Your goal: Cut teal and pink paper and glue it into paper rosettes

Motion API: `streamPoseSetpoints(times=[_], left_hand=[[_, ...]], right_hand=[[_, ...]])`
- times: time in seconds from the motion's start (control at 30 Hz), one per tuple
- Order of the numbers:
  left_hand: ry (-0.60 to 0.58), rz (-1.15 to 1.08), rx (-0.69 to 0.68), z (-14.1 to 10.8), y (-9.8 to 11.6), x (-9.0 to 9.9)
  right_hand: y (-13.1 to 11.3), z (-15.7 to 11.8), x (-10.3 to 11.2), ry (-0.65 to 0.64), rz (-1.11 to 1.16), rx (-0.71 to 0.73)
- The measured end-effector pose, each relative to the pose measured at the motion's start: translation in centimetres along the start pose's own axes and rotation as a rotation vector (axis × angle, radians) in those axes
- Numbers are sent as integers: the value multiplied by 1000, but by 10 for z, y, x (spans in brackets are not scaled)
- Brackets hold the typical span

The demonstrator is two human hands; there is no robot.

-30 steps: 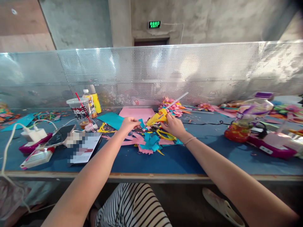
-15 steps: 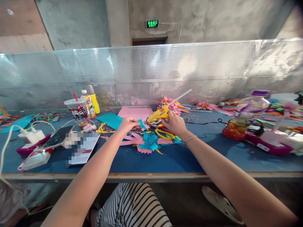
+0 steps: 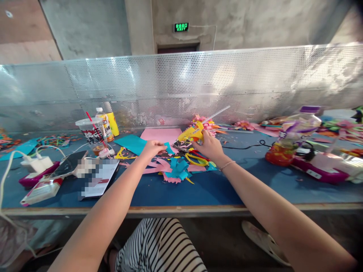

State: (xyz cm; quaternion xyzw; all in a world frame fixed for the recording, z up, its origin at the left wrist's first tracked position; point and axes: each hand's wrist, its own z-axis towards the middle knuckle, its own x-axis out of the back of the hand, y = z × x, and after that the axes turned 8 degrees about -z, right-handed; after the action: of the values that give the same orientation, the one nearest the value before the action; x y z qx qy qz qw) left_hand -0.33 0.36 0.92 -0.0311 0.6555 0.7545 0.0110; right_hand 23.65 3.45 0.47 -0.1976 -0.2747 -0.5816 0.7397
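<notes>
My left hand (image 3: 154,149) pinches a small strip of blue paper (image 3: 169,148) between thumb and fingers. Closed round the handle of a yellow hot glue gun (image 3: 190,132) is my right hand (image 3: 210,146); a long clear glue stick (image 3: 218,113) juts up from the gun's back. Its nozzle end is up and to the right of the blue strip, apart from it. Below both hands lies a flower-like pile of blue curled paper (image 3: 178,169) and pink paper strips (image 3: 155,166). Yellow-handled scissors (image 3: 197,158) rest just under my right hand, partly hidden.
A pink sheet (image 3: 160,135) and a blue sheet (image 3: 131,143) lie behind the hands. To the left are a drink cup (image 3: 91,132), a phone (image 3: 69,165) and a tablet-like device (image 3: 103,179). A purple-capped bottle (image 3: 283,151) and a power strip (image 3: 320,172) stand right, with a black cord (image 3: 246,147).
The glue gun has lifted and turned slightly, its nozzle drawing away from the blue strip. My left hand still holds the strip in nearly the same place.
</notes>
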Motion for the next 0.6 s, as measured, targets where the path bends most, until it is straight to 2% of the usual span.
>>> streamPoseSetpoints(times=[0.23, 0.33, 0.43, 0.5, 0.53, 0.6], left_hand=[[22, -98, 58, -3, 5, -1], [30, -137, 62, -4, 6, 0], [47, -155, 45, -6, 7, -1], [42, -172, 35, -7, 8, -2], [26, -181, 24, -7, 8, -3], [-20, -196, 7, -8, 7, -4]], right_hand=[[3, 4, -4, -101, 56, -117], [13, 2, -8, -195, -20, -173], [28, -3, -11, -344, -141, -215], [32, -3, -9, -381, -184, -167], [30, -2, -7, -350, -169, -105], [20, 1, 0, -192, -36, 80]])
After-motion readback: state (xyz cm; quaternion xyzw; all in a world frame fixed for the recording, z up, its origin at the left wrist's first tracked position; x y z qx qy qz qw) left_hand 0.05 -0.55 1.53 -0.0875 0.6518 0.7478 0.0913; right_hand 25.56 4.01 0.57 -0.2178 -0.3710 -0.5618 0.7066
